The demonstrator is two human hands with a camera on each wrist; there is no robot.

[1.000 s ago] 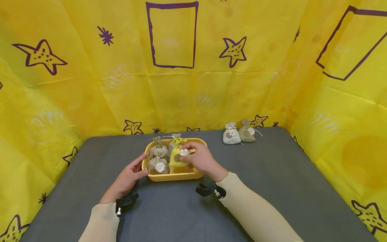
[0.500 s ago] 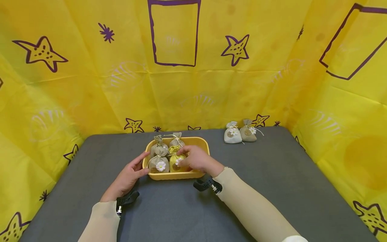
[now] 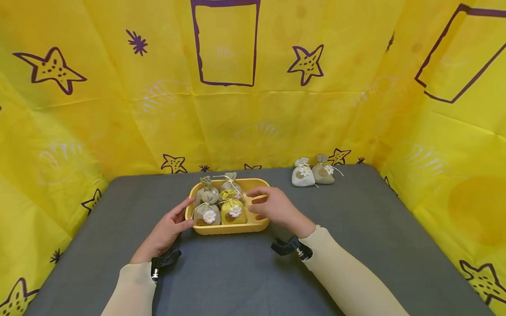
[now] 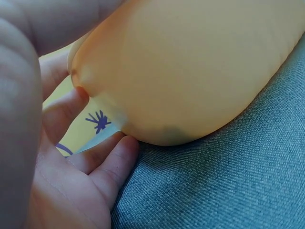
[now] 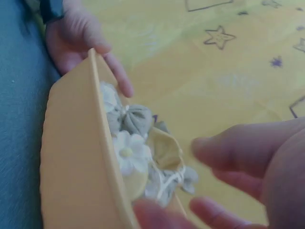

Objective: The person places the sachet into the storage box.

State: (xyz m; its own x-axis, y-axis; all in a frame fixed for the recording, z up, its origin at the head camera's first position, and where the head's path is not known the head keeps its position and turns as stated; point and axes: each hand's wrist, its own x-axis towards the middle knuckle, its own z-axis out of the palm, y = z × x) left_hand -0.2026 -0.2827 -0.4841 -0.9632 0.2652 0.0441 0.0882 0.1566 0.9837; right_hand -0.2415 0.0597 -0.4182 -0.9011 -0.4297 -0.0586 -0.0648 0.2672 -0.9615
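Observation:
A yellow plastic tray [image 3: 233,229] stands on the table with several small drawstring sachets in its left and middle parts. My left hand [image 3: 168,230] grips the tray's left end; in the left wrist view its fingertips [image 4: 125,148] lie against the tray wall. At the front sit a grey-beige sachet [image 3: 203,213] and a yellow sachet [image 3: 228,215], each with a white flower. Behind them are a grey sachet [image 3: 200,193] and another sachet [image 3: 230,186], partly hidden. My right hand [image 3: 276,208] hovers over the tray's right part, fingers loosely bent and apart from the yellow sachet.
At the back right of the grey table [image 3: 237,276], a white sachet [image 3: 302,179] and a brown sachet [image 3: 323,174] lean side by side near the yellow patterned cloth wall [image 3: 269,127]. Cloth also bounds the left and right sides.
My right hand set the yellow sachet down beside the front grey-beige one, let go of it and drew away to the right. My left hand stayed on the tray.

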